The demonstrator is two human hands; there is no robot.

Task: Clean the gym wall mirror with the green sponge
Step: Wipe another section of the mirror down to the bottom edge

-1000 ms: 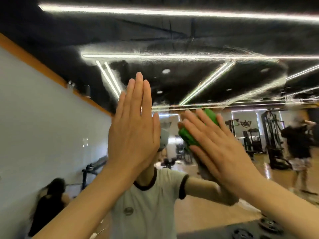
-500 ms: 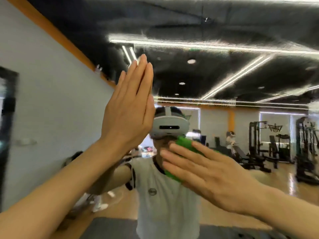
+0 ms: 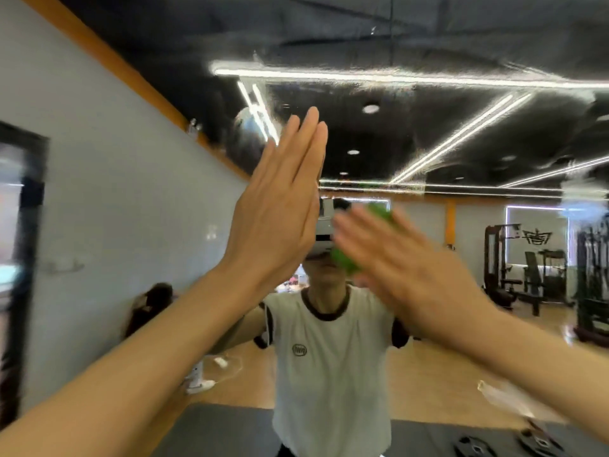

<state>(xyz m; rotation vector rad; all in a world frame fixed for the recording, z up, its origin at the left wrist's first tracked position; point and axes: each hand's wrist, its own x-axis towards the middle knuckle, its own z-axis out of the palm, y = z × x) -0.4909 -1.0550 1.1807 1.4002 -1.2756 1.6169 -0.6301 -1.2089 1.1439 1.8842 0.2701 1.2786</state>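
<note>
The wall mirror [image 3: 461,103] fills the view and shows streaky wet smears across its upper part. My left hand [image 3: 280,212] lies flat against the glass, fingers straight and pointing up. To its right, my right hand [image 3: 405,262] is blurred with motion and presses the green sponge [image 3: 346,258] against the mirror with straight fingers. Only parts of the sponge show past my fingers, above and below them. My own reflection in a white shirt stands behind both hands.
The mirror reflects gym machines [image 3: 534,272] at the right, a wooden floor, dark mats with weight plates [image 3: 474,446] at the bottom, and a crouching person [image 3: 148,308] at the left. A grey wall [image 3: 108,192] runs along the left.
My right hand has swept the sponge down and left, then back up and to the right over half a second. My left hand stays flat on the glass.
</note>
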